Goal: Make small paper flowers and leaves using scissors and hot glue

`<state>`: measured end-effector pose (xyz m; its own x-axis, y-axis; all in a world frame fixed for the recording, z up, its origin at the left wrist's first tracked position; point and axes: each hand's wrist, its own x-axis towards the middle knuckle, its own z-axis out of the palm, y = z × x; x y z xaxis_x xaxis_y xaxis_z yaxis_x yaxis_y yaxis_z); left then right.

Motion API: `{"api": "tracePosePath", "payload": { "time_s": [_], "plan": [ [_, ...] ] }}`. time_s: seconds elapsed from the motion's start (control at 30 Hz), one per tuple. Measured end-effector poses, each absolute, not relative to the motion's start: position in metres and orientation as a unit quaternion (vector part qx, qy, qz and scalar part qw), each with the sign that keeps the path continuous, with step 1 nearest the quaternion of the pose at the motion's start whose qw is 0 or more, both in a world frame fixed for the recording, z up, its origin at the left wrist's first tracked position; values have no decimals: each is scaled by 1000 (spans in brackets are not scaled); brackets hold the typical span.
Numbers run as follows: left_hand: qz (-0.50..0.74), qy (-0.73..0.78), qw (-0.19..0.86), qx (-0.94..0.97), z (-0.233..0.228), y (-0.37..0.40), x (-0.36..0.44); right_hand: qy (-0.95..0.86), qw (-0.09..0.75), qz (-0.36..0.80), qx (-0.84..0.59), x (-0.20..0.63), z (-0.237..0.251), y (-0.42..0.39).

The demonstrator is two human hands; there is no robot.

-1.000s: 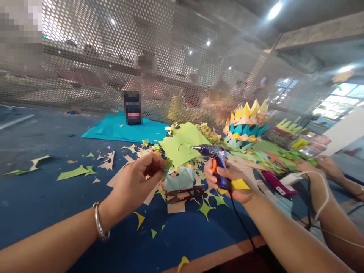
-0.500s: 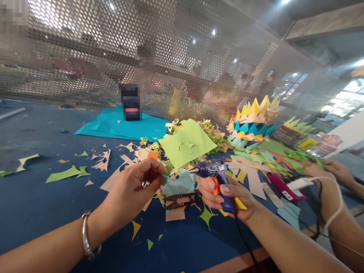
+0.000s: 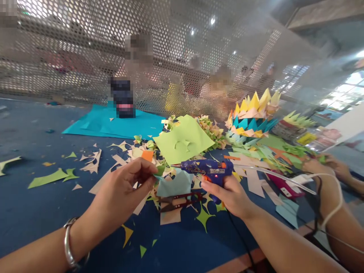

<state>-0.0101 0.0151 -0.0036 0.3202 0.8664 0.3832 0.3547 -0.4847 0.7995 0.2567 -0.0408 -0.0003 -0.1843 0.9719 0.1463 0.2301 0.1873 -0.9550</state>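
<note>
- Pinching a small green paper piece [image 3: 158, 176] between thumb and fingertips, the left hand [image 3: 125, 191] holds it up off the worktop [image 3: 36, 212], its free edge turned toward the glue gun [image 3: 207, 168], apparently so the nozzle can reach it.
- The right hand [image 3: 230, 193] is closed around the grip of the blue glue gun; the barrel lies level and points left, its tip just short of the paper piece, the two not touching. A clear glue stick [image 3: 273, 176] juts from the back of the gun to the right, and a black cord [image 3: 241, 242] drops from the handle toward the near edge.
- Directly beneath the gap between the hands lie a pale blue folded paper [image 3: 174, 185] and a pair of red-handled snips [image 3: 180, 200], both flat on the worktop and within easy reach.
- Behind them a lime green sheet [image 3: 183, 138] rests tilted on a heap of scraps, and a layered paper crown [image 3: 251, 113] of yellow, peach and teal points stands to the right.
- Another person's hand [image 3: 335, 168] rests at the far right, well apart from the gun.
- Open blue surface lies to the left and near side; a perforated metal screen [image 3: 85, 45] closes the far side.
</note>
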Motion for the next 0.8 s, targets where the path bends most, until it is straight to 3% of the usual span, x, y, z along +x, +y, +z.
{"api": "tracePosePath", "payload": {
  "time_s": [0.4,0.8],
  "plan": [
    [412,397,296,765,0,7,-8,-708,394,339,-478,250,2,-47],
    [415,387,286,772,3,3,-7,-782,381,154,-468,254,-8,-50]
  ]
}}
